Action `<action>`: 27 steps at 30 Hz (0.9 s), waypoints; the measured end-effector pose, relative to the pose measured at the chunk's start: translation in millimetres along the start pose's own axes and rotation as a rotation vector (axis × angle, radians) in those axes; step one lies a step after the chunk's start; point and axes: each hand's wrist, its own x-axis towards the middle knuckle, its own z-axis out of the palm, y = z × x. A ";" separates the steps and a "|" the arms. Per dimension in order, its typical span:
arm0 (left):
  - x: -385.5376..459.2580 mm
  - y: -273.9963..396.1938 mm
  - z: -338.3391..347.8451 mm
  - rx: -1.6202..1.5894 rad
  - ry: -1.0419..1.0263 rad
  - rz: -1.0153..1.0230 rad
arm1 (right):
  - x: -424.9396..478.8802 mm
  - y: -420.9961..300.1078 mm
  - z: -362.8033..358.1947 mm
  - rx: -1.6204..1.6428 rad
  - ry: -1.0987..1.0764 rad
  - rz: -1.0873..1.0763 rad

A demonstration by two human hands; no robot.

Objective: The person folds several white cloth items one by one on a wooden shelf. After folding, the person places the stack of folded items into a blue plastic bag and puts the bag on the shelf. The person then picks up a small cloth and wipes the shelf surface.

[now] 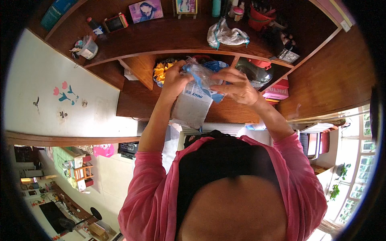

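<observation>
A rectangular pack in clear and blue plastic [193, 110], bearing writing, hangs in front of the wooden cabinet. My left hand [176, 78] grips the crinkled upper left part of its wrapping. On the right side, my right hand [236, 86] has its fingers bent at the blue and clear film; whether they pinch it is hard to tell. Behind my left hand, a container of folded yellow paper pieces [161, 72] stands in the cabinet compartment. The contents of the pack look greyish white through the film.
Above the hands runs a wooden shelf [169, 37] with a crumpled grey cloth [227, 34], a plastic cup of small items [87, 48] and a red basket [261, 18]. A large glass jar with a red lid [256, 72] sits in the right compartment, near pink boxes [277, 90].
</observation>
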 end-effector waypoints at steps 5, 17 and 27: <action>2.6 -21.7 -9.1 0.049 0.014 0.011 | -10.9 1.4 -9.7 -0.055 -0.042 -0.001; -13.9 -7.8 0.5 0.025 0.008 0.125 | -20.0 7.4 8.0 0.739 0.245 0.914; -13.6 4.1 -1.8 0.209 0.028 0.257 | -3.0 4.1 19.4 -0.077 0.068 0.495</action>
